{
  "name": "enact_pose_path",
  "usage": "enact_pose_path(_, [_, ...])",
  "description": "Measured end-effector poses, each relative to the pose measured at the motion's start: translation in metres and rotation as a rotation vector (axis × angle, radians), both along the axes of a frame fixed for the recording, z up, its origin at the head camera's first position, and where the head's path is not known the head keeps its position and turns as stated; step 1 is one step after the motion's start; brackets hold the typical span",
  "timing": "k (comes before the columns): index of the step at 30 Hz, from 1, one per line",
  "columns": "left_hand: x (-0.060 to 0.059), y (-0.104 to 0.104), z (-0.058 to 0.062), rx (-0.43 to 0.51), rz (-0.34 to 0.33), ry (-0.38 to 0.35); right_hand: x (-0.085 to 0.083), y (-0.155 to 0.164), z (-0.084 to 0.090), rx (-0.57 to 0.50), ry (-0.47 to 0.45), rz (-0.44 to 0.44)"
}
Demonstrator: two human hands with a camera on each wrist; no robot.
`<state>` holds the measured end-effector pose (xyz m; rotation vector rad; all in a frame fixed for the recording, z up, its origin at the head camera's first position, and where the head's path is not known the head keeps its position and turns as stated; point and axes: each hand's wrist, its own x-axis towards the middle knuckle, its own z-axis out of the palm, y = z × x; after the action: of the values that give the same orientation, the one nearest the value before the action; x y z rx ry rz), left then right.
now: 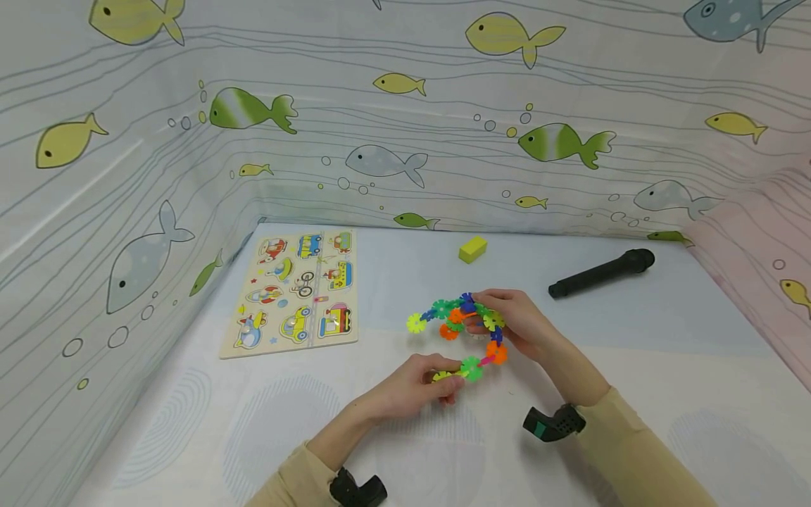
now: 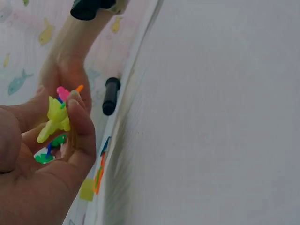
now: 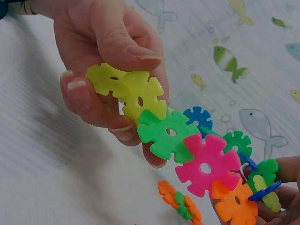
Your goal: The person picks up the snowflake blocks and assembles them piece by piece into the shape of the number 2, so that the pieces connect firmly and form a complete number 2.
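left hand: pinches the near end of the chain between thumb and curled fingers, closing on the yellow-green discs; holding the very end likely keeps that part steady and leaves the slots of the next discs free.
right hand: fingers wrapped round the far, bunched part of the chain, so the two hands carry the piece between them, raised just above the worktop.
chain: flat plastic discs with notched, flower-like rims, slotted into one another edge to edge; it runs in a curve from one hand to the other, near the middle of the worktop.
colours: yellow-green, green, pink, orange, blue and purple; each disc has a small hole at its centre.
loose end: a yellow disc sticks out to the left of the bunch, held by neither hand.
puzzle board: lies flat, well apart on the left.
yellow block: sits behind the hands.
black torch-like thing: lies to the right rear.
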<state>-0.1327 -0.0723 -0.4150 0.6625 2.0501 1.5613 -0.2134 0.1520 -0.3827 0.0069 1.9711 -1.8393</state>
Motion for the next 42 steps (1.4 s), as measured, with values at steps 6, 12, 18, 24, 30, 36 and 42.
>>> enact_pose_path(6, [0.000,0.001,-0.001,-0.030,0.028,0.029,-0.001,0.000,0.001,0.016,0.006,0.003])
enact_pose_path(12, [-0.001,-0.001,-0.003,-0.050,0.061,0.083,-0.004,0.003,-0.002,0.099,0.038,-0.003])
enact_pose_path(18, [-0.003,-0.002,-0.004,-0.068,0.125,0.116,-0.005,0.011,-0.016,0.270,0.156,-0.065])
enact_pose_path(24, [-0.005,-0.004,-0.003,-0.075,0.192,0.119,0.001,0.014,-0.031,0.642,0.394,0.074])
enact_pose_path(30, [-0.004,-0.005,-0.001,-0.085,0.237,0.101,0.008,0.014,-0.034,0.741,0.464,0.104])
enact_pose_path(36, [-0.005,-0.006,0.000,-0.097,0.259,0.092,0.022,0.020,-0.033,0.707,0.458,0.070])
enact_pose_path(42, [-0.005,-0.005,0.000,-0.101,0.276,0.089,0.051,0.018,-0.026,0.523,0.387,0.030])
